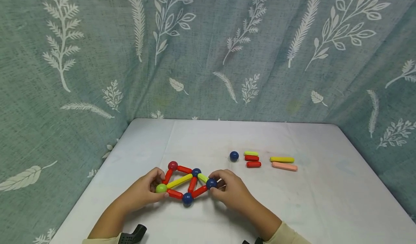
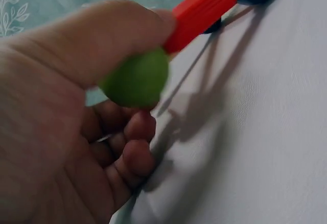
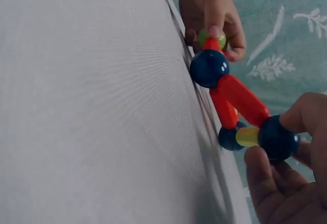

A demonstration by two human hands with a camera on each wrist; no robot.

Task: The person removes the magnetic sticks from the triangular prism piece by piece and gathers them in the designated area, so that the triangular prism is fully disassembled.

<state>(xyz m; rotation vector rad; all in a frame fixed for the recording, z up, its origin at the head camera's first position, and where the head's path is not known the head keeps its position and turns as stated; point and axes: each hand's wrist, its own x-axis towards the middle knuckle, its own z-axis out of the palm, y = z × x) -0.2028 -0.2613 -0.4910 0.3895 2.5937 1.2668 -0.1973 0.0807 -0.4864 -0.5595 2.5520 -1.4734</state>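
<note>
Between the two hands is a flat frame of balls joined by rods. My left hand (image 1: 143, 188) grips the green ball (image 1: 161, 188) at its left corner, the thumb lying along a red rod (image 2: 202, 15). At the right corner my right hand (image 1: 233, 190) pinches a blue ball (image 3: 278, 138) between thumb and fingers. A red ball (image 1: 173, 165) forms the upper left corner. Blue balls sit at the top (image 1: 196, 172) and bottom (image 1: 187, 199). A long yellow rod (image 1: 180, 181) crosses the frame, and a short yellow-green rod (image 1: 203, 178) runs to the held blue ball.
Behind the right hand, a loose blue ball (image 1: 234, 156) lies beside a short yellow-green rod (image 1: 251, 153) and two red rods (image 1: 253, 164). Further right lie a long yellow rod (image 1: 282, 159) and a salmon rod (image 1: 284, 166). A leaf-patterned curtain (image 1: 208, 56) surrounds the white table (image 1: 318, 200).
</note>
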